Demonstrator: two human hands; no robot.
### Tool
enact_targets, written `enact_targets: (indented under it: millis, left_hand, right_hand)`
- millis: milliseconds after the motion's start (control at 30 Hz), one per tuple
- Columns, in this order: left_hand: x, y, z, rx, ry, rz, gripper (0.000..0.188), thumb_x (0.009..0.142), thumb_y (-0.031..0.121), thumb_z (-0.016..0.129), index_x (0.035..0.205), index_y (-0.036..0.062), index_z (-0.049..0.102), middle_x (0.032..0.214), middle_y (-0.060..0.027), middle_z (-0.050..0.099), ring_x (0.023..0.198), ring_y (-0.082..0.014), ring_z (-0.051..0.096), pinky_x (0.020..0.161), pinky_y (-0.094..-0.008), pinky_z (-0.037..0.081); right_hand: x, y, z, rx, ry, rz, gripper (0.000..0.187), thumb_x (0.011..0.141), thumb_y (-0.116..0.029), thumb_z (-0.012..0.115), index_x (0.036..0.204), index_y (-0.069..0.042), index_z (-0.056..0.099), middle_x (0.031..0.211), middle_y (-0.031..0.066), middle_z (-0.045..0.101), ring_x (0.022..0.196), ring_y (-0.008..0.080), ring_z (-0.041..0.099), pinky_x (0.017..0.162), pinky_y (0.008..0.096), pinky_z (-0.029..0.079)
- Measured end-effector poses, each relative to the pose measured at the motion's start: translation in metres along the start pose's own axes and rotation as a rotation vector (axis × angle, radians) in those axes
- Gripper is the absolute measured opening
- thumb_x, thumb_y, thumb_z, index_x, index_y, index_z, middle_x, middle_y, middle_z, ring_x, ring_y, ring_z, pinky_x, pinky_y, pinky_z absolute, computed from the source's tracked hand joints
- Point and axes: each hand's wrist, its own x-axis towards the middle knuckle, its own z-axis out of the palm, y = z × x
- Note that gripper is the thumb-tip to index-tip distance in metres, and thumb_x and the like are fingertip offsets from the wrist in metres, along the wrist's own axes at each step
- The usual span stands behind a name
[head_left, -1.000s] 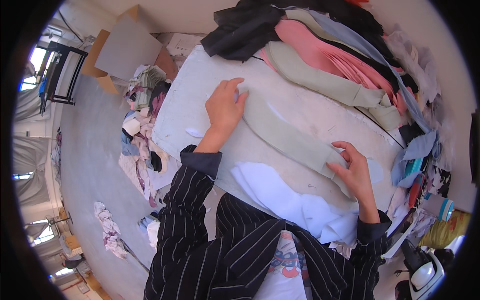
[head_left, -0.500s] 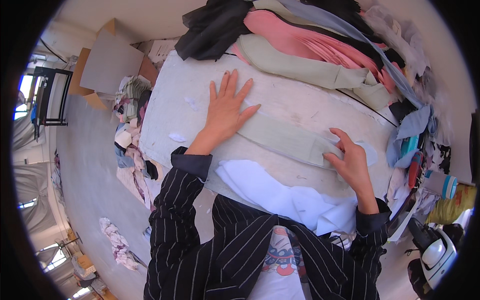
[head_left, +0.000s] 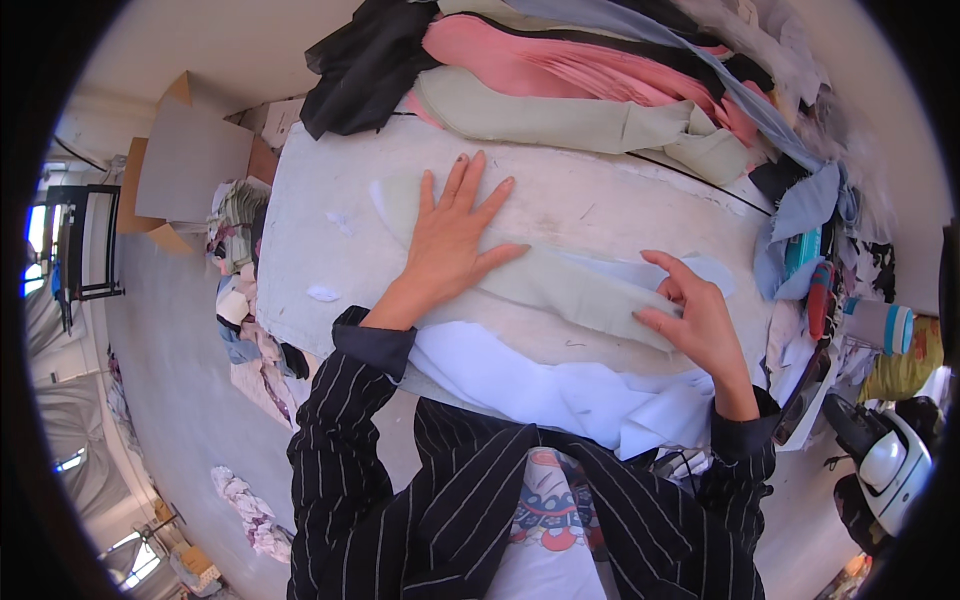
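Note:
A long, curved piece of pale green fabric [head_left: 570, 283] lies across the white table [head_left: 320, 175]. My left hand [head_left: 452, 238] presses flat on its left part, fingers spread and thumb pointing right. At its right end my right hand [head_left: 703, 322] is curled, thumb low and fingers bent, pinching the edge of the green fabric. Between the hands a white layer [head_left: 632, 272] shows along the far side of the green piece. Its white tip also peeks out left of my left hand. Closer to my body, crumpled white fabric [head_left: 520, 370] lies along the table's near edge.
Stacked pink fabric [head_left: 560, 65], pale green pieces [head_left: 530, 120] and black cloth [head_left: 365, 70] line the far side. At right are blue-grey scraps [head_left: 800, 210] and a white cup [head_left: 872, 325]. A cardboard box [head_left: 195, 160] and cloth piles stand left. Scraps [head_left: 245, 510] lie on the floor.
The green fabric's right part has shifted and folded toward me, baring more of the white layer. My right hand has moved slightly. The whole view has shifted a little.

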Motion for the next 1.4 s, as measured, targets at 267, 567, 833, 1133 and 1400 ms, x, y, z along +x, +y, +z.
enact_targets:
  millis: [267,567,833,1133,1400]
  left_hand:
    - [0.0,-0.001,-0.001,0.02,-0.011,0.029,0.076,0.087,0.055,0.06,0.148,0.0136,0.041,0.159,-0.0194,0.021,0.148,-0.0363,0.018,0.117,-0.0588,0.01]
    - [0.024,0.096,0.027,-0.205,-0.074,0.45,0.074,0.089,0.041,0.062,0.15,0.0112,0.034,0.161,-0.013,0.02,0.15,-0.027,0.017,0.12,-0.0523,0.01]
    - [0.025,0.096,0.019,-0.185,-0.184,0.416,0.071,0.094,0.046,0.051,0.152,0.0095,0.031,0.161,-0.0136,0.018,0.15,-0.0276,0.016,0.121,-0.0508,0.005]
    - [0.026,0.099,0.018,-0.143,-0.2,0.41,0.065,0.095,0.039,0.052,0.15,0.0102,0.035,0.161,-0.0143,0.02,0.149,-0.0294,0.018,0.121,-0.0508,0.007]
    - [0.026,0.1,0.018,-0.132,-0.182,0.418,0.066,0.093,0.042,0.056,0.148,0.0108,0.039,0.16,-0.0146,0.021,0.149,-0.0294,0.018,0.12,-0.0508,0.009]
  right_hand:
    - [0.014,0.021,0.002,-0.21,0.116,-0.006,0.068,0.07,-0.012,0.078,0.134,-0.012,0.054,0.077,0.0125,0.06,0.07,0.029,0.06,0.069,0.0347,0.05]
    - [0.013,0.02,0.001,-0.21,0.116,-0.016,0.068,0.071,-0.011,0.077,0.135,-0.012,0.053,0.075,0.0091,0.058,0.07,0.0245,0.059,0.07,0.0322,0.049]
    - [-0.016,0.053,-0.031,0.116,0.235,0.055,0.058,0.076,-0.008,0.074,0.131,-0.01,0.057,0.085,0.01,0.063,0.077,0.0209,0.061,0.075,0.0296,0.051]
    - [-0.014,0.062,-0.026,0.04,0.399,0.14,0.057,0.077,-0.004,0.072,0.132,-0.011,0.057,0.096,0.0033,0.054,0.068,0.0058,0.048,0.062,0.0199,0.044]
    - [-0.013,0.07,-0.02,0.171,0.525,0.094,0.054,0.076,-0.007,0.075,0.128,-0.011,0.059,0.091,0.0078,0.06,0.058,0.0109,0.052,0.057,0.0257,0.046]
